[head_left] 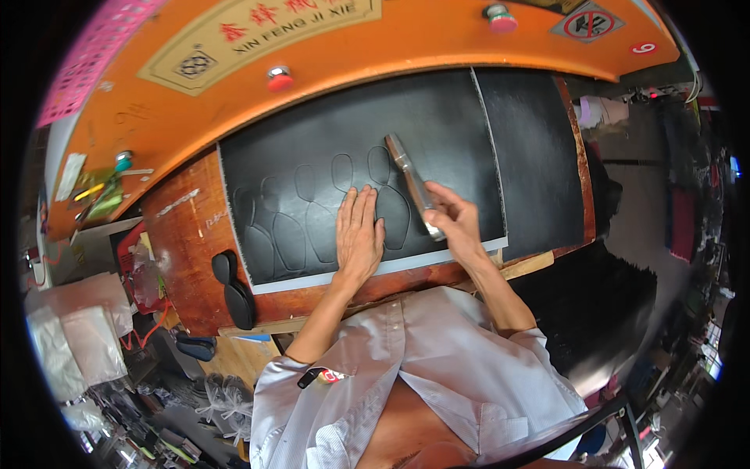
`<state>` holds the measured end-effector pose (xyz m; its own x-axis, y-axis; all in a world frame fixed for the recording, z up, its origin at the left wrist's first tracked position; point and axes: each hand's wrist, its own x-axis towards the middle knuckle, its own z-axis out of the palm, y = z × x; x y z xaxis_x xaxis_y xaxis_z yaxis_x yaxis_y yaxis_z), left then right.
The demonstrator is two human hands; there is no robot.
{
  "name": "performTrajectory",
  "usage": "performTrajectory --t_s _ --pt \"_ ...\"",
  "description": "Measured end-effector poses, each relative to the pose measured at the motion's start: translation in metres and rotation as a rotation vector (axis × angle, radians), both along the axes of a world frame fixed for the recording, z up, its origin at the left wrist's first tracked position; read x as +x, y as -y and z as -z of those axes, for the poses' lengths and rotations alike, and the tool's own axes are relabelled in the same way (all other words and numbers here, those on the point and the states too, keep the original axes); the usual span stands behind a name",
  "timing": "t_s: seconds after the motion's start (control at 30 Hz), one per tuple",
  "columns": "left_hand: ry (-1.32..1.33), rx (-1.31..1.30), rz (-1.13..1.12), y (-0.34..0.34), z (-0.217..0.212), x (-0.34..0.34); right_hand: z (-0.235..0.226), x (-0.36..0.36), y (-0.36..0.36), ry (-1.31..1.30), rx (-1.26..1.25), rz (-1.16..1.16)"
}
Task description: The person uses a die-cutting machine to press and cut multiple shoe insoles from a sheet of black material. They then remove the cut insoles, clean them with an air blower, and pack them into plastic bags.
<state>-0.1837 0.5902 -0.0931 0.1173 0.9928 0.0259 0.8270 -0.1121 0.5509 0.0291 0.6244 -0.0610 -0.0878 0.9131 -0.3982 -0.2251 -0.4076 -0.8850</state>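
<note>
Resting flat, fingers extended, the left hand (359, 230) is released, holding nothing, upon a black sheet (437, 109). To its right, the right hand (453, 219) grasps the near end of a metal die (414, 187), which slants away beyond it; contact with the sheet cannot be determined. Positioning the die appears to be the step in hand; the next move calls for seating it on unmarked material, left hand clear. Sole outlines (319, 227) lie mainly left of the left hand. Further left, black cutouts (240, 305) rest on a red-brown board (187, 270); right of the right hand lies a second sheet (539, 141). Beyond both hands stands an orange press (437, 31). Plastic bags (94, 336) occupy the room's far left.
</note>
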Motion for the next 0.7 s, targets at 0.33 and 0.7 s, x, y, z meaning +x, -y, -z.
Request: performTrajectory --t_s 0.33,0.7 --pt "0.192 0.147 -0.122 0.008 -0.001 -0.009 0.017 -0.013 0.014 1.188 0.680 -0.097" --pt "0.134 0.427 -0.182 0.088 0.041 -0.021 0.036 -0.027 -0.052 1.153 0.757 0.025"
